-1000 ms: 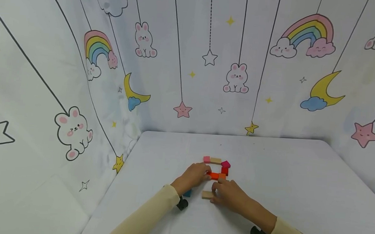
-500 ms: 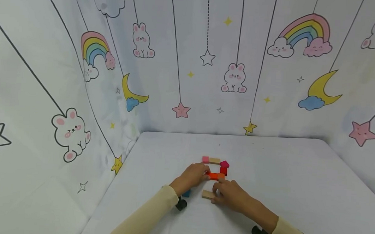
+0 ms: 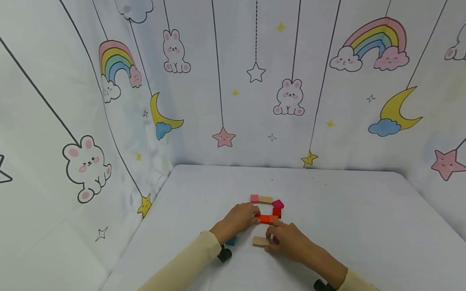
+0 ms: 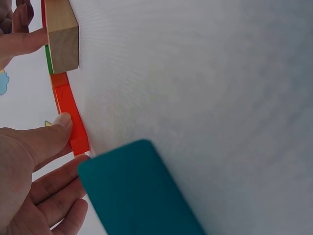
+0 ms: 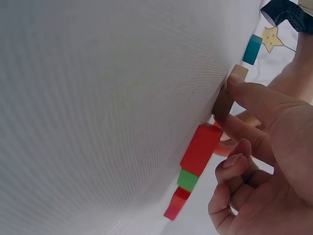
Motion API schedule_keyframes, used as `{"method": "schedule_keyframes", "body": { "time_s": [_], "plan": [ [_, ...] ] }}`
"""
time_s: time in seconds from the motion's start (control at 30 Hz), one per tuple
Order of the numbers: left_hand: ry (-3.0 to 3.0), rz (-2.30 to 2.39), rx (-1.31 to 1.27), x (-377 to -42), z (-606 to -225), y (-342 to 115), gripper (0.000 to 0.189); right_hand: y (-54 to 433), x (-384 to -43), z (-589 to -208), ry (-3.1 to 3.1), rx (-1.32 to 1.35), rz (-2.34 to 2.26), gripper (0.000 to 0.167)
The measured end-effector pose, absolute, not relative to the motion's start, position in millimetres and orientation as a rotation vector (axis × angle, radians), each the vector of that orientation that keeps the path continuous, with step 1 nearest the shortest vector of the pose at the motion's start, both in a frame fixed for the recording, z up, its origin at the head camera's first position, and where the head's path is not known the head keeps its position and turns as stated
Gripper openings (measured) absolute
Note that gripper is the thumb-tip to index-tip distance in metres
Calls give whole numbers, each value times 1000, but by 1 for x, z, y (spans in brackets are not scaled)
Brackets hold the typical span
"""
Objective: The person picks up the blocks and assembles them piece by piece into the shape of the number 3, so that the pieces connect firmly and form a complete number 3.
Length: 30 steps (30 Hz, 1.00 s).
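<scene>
My left hand (image 3: 238,218) pinches the left end of an orange-red block (image 4: 71,117), thumb on its near side. That block lies end to end with an orange block (image 3: 274,219). Closer to me, my right hand (image 3: 291,243) holds a plain wooden block (image 3: 260,241) by its ends, between thumb and index finger, close over the table. A red block (image 5: 201,149) and a green block (image 5: 188,180) show near this hand in the right wrist view; in the head view the fingers largely hide them. Beside my left wrist is a teal block (image 3: 231,241).
Behind the hands, a pink block (image 3: 254,199), another wooden block (image 3: 265,200), a magenta five-sided block (image 3: 278,203) and a red block run in a bent line on the white table (image 3: 351,222). A patterned cloth wall (image 3: 336,142) rises at the table's back.
My right hand has shifted slightly right with the wooden block, and some red now shows beneath its fingers. My left hand keeps its place on the orange-red block.
</scene>
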<state>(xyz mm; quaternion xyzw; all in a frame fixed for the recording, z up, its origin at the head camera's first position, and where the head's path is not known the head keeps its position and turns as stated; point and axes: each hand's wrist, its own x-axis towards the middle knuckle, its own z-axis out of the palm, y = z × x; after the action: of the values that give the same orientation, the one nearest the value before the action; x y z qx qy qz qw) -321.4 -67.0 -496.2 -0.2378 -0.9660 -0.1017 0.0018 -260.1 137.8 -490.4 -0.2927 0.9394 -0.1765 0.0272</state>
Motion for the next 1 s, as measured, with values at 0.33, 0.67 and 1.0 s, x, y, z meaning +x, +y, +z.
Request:
{"method": "schedule_keyframes", "body": {
  "time_s": [0.33, 0.67, 1.0],
  "plan": [
    [-3020, -306, -763, -322, -496, -67, 27, 140, -263, -491, 2900, -866, -508, 29],
    [-3019, -325, -761, -322, -498, -68, 27, 142, -262, -489, 2900, -856, -529, 30],
    [-3021, -352, -760, -319, -496, -68, 26, 145, -262, -492, 2897, -863, -544, 31]
  ]
}}
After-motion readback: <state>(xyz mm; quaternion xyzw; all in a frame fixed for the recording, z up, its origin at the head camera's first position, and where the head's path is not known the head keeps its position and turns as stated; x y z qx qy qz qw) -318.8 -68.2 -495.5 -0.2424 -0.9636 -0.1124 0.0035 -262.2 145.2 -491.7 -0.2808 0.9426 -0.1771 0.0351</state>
